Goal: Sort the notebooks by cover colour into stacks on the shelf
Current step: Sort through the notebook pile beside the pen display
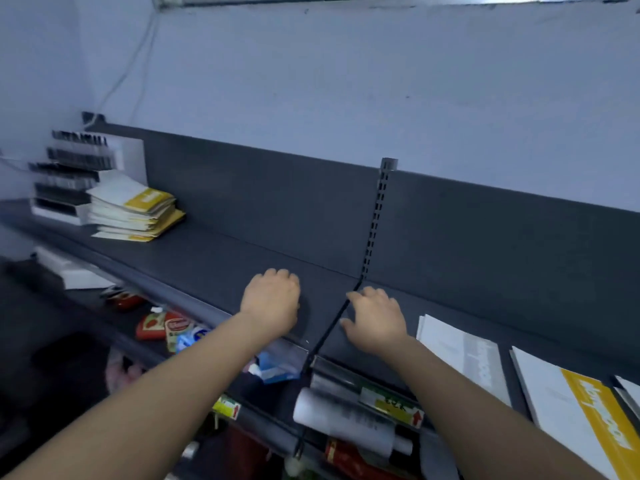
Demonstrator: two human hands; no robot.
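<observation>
left hand [272,299] curled, empty, on shelf [207,258] | right hand [375,318] loosely spread beside grey notebook [460,355] | yellow stack [135,209] far left | slotted upright [375,216] behind, between hands

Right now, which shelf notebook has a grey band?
The grey-banded notebook, leftmost of the right group; the yellow-banded notebook beside it and the far-left stack show yellow.

Dark grey shelf [214,258] carrying notebooks that lie flat. Far left: a loose stack of notebooks [135,213], white covers with yellow bands, edges fanned and uneven, set close to the back panel. Right section: a single grey-banded notebook [460,355], white cover, near the front edge; just beside it on the right, a yellow-banded notebook [571,407], also flat. A further notebook [628,386] is cut off at the right; its band colour cannot be told.
</observation>
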